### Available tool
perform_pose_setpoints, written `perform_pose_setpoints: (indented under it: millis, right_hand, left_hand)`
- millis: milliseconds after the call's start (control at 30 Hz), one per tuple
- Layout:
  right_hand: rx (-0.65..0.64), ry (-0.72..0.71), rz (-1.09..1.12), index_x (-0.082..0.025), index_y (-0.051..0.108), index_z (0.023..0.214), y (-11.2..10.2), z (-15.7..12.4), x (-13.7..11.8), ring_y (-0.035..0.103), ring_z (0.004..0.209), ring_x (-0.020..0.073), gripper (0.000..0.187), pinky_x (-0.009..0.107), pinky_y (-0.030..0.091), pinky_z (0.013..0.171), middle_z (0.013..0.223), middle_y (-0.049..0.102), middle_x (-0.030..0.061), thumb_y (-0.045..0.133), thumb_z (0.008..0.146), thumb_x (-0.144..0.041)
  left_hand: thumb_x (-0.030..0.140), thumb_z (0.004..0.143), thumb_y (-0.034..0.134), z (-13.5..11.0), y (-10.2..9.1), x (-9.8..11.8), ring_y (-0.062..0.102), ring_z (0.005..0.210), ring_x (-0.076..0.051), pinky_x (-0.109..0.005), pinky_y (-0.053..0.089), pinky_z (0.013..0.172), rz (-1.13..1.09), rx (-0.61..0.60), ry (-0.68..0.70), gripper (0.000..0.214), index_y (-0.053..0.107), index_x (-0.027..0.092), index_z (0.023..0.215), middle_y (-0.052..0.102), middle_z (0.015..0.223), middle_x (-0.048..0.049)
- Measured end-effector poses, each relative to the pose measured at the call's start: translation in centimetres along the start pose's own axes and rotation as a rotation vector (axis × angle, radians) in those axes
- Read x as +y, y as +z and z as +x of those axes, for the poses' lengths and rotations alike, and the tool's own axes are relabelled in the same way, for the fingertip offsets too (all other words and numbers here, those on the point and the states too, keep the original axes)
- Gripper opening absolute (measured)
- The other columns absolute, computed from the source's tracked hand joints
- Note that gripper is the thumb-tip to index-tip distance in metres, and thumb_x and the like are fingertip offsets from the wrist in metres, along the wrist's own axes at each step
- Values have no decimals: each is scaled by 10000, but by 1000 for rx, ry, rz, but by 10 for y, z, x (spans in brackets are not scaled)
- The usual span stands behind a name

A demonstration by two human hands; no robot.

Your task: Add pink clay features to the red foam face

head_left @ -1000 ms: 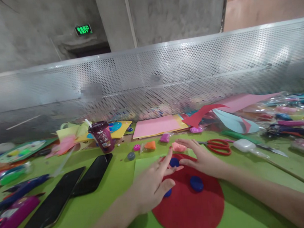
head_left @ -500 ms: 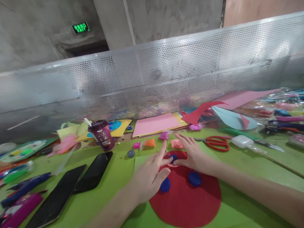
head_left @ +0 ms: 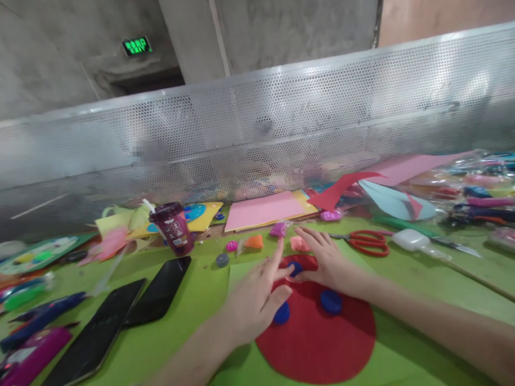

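A red paper disc lies on a light green sheet before me. Three blue clay blobs sit on it: one at the far edge, one at the left, one near the middle. My left hand rests over the disc's left part, fingers spread, forefinger reaching to the far blob. My right hand lies flat at the disc's far edge, thumb against that same blob. Neither hand grips anything.
Two black phones lie at left, with a dark cup behind them. Red scissors, a white case, clay lumps and coloured paper lie beyond. A perforated metal screen backs the table.
Both hands have slid slightly away from me toward the far blue blob over the second. The left thumb has lifted off the left blob, which now shows. Since half a second ago almost nothing moved.
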State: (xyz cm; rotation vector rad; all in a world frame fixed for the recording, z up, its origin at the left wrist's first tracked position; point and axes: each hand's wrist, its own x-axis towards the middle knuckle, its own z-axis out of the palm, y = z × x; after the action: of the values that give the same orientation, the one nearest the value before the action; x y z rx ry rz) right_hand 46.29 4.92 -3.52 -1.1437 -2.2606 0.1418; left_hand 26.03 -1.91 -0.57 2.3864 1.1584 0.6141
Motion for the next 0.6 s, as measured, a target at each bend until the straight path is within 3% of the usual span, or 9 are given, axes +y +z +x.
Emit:
perform_pose_setpoints:
  millis: [167, 300, 433, 600]
  right_hand:
    - [55, 19, 27, -255, 191, 1392, 1, 0, 5, 363, 1211, 313, 827, 507, 286, 997, 1342, 378, 130, 660, 730, -415]
    - [22, 17, -21, -256, 196, 1393, 2, -1, 7, 365, 1210, 320, 850, 509, 309, 980, 1338, 380, 136, 676, 709, -412]
    - [-31, 25, -46, -242, 272, 1362, 1, -1, 5, 327, 1232, 322, 826, 513, 291, 991, 1363, 350, 132, 710, 677, -393]
    - [-12, 41, -11, -208, 340, 1329, -4, 0, 6, 340, 1223, 305, 700, 492, 284, 1003, 1347, 373, 139, 659, 741, -415]
  left_hand:
    - [496, 916, 228, -1, 2, -4, 294, 1315, -231, -480, 253, 1036, 4, 27, 6, 678, -132, 202, 1410, 523, 1296, -82]
    - [497, 918, 221, -1, 3, -5, 274, 1324, -226, -480, 245, 1043, 9, 5, -7, 664, -97, 196, 1416, 565, 1251, -71]
    - [493, 919, 219, -1, 2, -4, 261, 1328, -240, -491, 254, 1034, 15, -46, -24, 647, -46, 186, 1424, 576, 1236, -67]
    - [477, 920, 236, 0, -1, 1, 300, 1311, -224, -478, 257, 1041, 33, -74, 19, 624, -40, 232, 1423, 537, 1281, -28]
